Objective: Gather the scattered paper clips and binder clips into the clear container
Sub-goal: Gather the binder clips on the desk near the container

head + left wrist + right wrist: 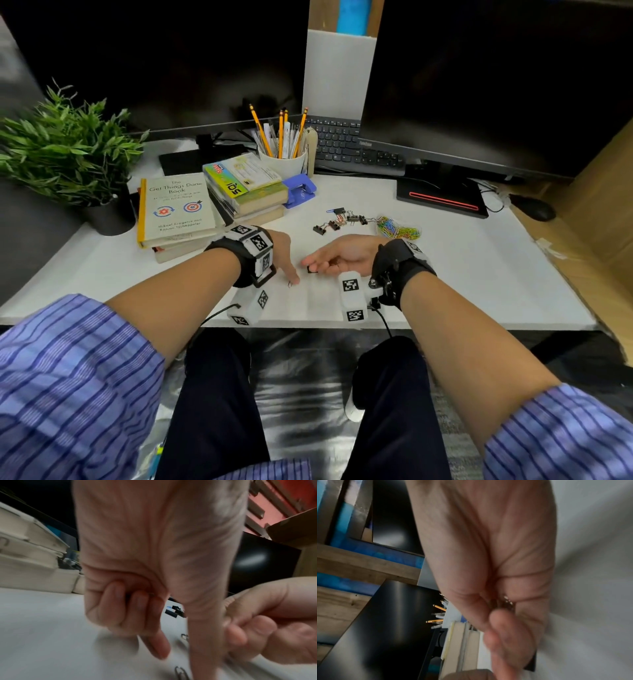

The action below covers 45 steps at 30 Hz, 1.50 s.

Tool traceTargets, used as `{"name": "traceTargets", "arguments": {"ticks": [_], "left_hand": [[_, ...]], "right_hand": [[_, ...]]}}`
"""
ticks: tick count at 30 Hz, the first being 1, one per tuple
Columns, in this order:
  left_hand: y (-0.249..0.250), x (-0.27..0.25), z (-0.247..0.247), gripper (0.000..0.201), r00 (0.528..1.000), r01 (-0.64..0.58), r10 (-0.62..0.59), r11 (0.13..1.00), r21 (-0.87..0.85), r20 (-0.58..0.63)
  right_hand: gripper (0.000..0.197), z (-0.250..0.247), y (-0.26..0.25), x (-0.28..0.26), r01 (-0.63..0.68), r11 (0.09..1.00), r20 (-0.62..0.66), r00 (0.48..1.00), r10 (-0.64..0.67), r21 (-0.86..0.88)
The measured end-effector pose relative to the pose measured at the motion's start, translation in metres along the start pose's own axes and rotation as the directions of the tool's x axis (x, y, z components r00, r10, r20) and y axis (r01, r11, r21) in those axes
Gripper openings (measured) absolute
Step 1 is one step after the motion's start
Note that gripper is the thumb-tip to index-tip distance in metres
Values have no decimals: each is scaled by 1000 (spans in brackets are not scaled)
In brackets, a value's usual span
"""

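— From over the shoulder, what do you see on the tabletop [462, 274]?

— Both hands sit near its front edge, about the middle. The left hand [281, 255] has one fingertip stretched down onto the surface, right beside a small paper clip [290, 284]. The right hand [342, 255] lies on its side, palm turned toward the left one, fingers loosely curled round a small black binder clip [311, 269].

— And the rest of the clips?

— Farther back, toward the middle, a cluster of binder clips [339, 221] lies scattered, and just right of it a heap of coloured paper clips [399, 228]. The clear container I can't make out. Along the left side stand a plant [68, 150], a stack of books [178, 212], a pencil cup [284, 161] and a blue hole punch [300, 190].

— The left wrist camera?

— It's blurred. The left hand [154, 554] has its outer fingers curled into the palm and two fingers stretched down toward the white surface. A wire paper clip [180, 671] lies by the tip of the longer one. The right hand [271, 622] is close at the right, fingers curled, thumb pressed over them.

— The right wrist camera?

— Blurred too. The right hand [496, 574] is cupped, thumb closed over the fingers, with something small and shiny [506, 599] glinting in the fold.
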<state>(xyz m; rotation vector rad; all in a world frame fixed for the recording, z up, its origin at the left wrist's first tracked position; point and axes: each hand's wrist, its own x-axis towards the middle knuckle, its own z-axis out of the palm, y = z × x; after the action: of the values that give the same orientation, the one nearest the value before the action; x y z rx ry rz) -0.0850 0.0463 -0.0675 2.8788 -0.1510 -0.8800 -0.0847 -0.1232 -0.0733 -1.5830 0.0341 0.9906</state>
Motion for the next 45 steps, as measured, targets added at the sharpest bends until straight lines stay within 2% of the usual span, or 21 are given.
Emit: {"name": "traceTargets", "arguments": {"ticks": [4,7,9,11,13,15,19,22,24,26,29,33,37,41,44,45], "left_hand": [[-3,14,5,34,996,-44,40,997,-56,-78],[-5,22,5,34,987,-52,47,998,-28,-151],[-4,27,4,39,979,-27,21,999,-27,-202],[-5,32,2,47,964,6,-20,999,-52,-266],[-4,37,1,38,958,0,-24,996,-85,-285],[-1,44,0,35,961,-6,-28,992,-124,-274],[19,49,-8,41,950,-52,-20,974,-221,-313],[49,60,-20,41,930,-231,63,866,-443,-363],[74,69,-28,34,914,-349,114,707,-615,-388],[100,79,-32,34,894,-419,122,564,-712,-430],[130,96,-33,38,872,-468,71,415,-780,-485],[148,121,-28,38,847,-467,16,501,-728,-532],[155,135,-26,26,865,-433,18,534,-726,-502],[155,143,-27,22,859,-414,37,636,-652,-510],[156,146,-27,17,862,-412,77,682,-604,-501],[156,148,-26,19,870,-403,85,690,-602,-486]], "right_hand": [[34,0,-4,2,19,999,-28,999,-18,50],[34,-4,-5,8,113,979,-125,988,-93,168],[35,-8,-4,13,206,941,-227,963,-146,268],[36,-13,-2,15,278,893,-273,944,-186,353],[36,-18,-2,13,326,846,-286,933,-217,421],[37,-27,-6,10,377,811,-317,915,-251,448],[41,-57,-16,-3,506,723,-427,848,-314,471],[43,-85,-23,-12,597,656,-538,776,-329,461],[41,-100,-25,-16,638,610,-602,737,-306,470],[37,-108,-24,-17,637,624,-619,728,-294,452],[34,-111,-19,-14,612,673,-607,737,-297,414],[40,-117,-14,-6,644,647,-613,718,-330,407],[40,-132,-11,-8,670,661,-625,685,-373,339],[40,-162,-6,-12,648,738,-724,600,-341,189],[31,-176,7,-15,611,792,-825,446,-347,-3],[31,-179,12,-14,583,812,-825,448,-346,-24]]}}
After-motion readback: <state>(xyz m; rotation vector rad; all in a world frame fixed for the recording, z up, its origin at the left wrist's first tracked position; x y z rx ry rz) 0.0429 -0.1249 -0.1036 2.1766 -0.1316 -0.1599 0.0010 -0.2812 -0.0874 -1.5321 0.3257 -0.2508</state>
